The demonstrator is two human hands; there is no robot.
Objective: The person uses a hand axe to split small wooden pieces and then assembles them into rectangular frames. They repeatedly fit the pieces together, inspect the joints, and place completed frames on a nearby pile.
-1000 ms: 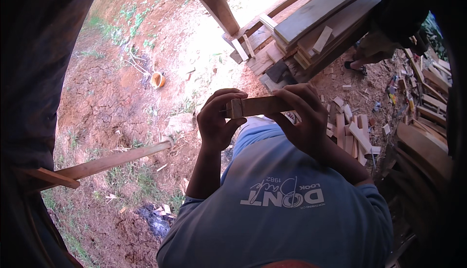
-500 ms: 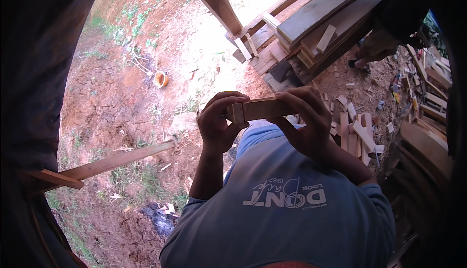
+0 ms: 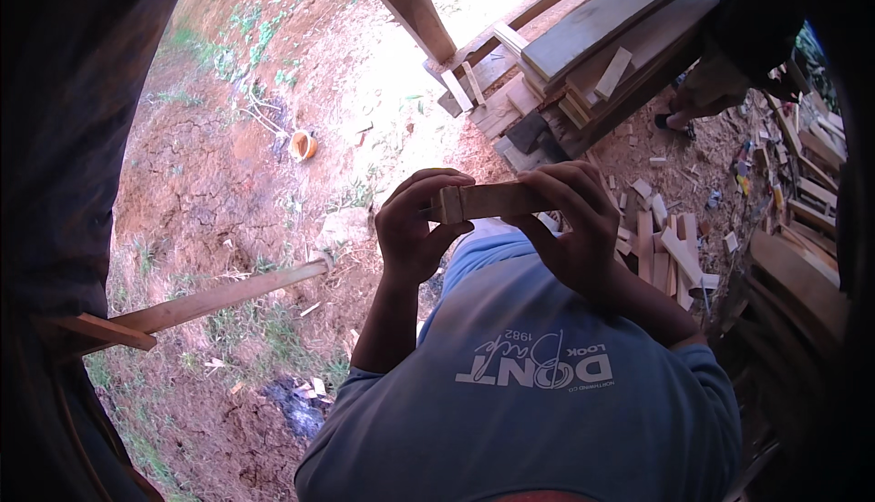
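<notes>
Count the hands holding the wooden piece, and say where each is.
2: left hand at the left end of the wooden piece, right hand at its right. Both are in view.

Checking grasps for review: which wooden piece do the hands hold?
The short bar with a seam near its left end; only it is held between left hand and right hand.
</notes>
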